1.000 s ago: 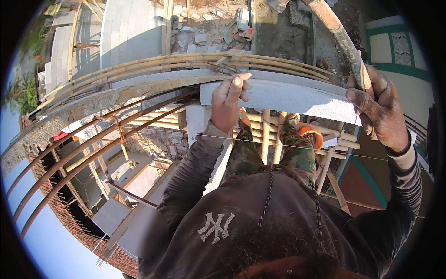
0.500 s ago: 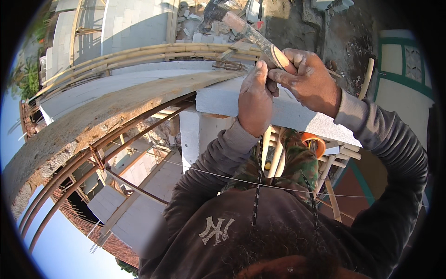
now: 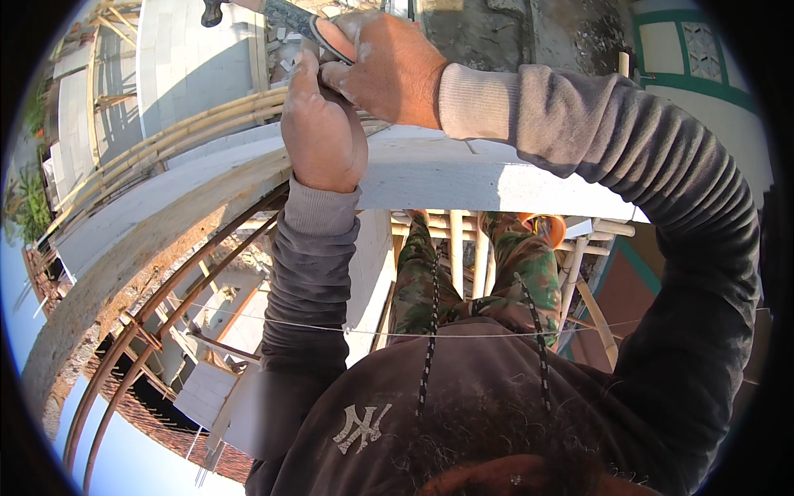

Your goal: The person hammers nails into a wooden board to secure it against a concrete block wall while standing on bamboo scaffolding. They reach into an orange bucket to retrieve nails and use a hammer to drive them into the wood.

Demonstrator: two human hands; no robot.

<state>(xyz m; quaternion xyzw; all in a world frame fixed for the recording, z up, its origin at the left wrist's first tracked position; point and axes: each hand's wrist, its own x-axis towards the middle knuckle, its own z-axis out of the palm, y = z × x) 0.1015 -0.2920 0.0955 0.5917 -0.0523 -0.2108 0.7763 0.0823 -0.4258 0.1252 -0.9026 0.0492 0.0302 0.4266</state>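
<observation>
My right hand [image 3: 393, 66] is closed around the wooden handle end of a hammer [image 3: 289, 18], which points up and left. The hammer's dark head is at the upper edge of the view. Close below it, my left hand [image 3: 327, 136] is closed with the thumb raised, its fingertips meeting those of the right hand. Whatever sits between these fingers is hidden. Both hands are above a pale block wall [image 3: 438, 186], near its junction with a rough-edged beam [image 3: 178, 211].
Rusty steel bars [image 3: 178, 302] run along the beam on the left. Bamboo poles [image 3: 198, 124] lie beyond the beam. A thin string [image 3: 480, 336] crosses in front of my body. Near my legs are an orange bucket [image 3: 556, 227] and a bamboo scaffold [image 3: 457, 256].
Both hands have moved left and farther away along the wall, with the hammer still in the right. The hammer's head now reaches the view's upper edge.
</observation>
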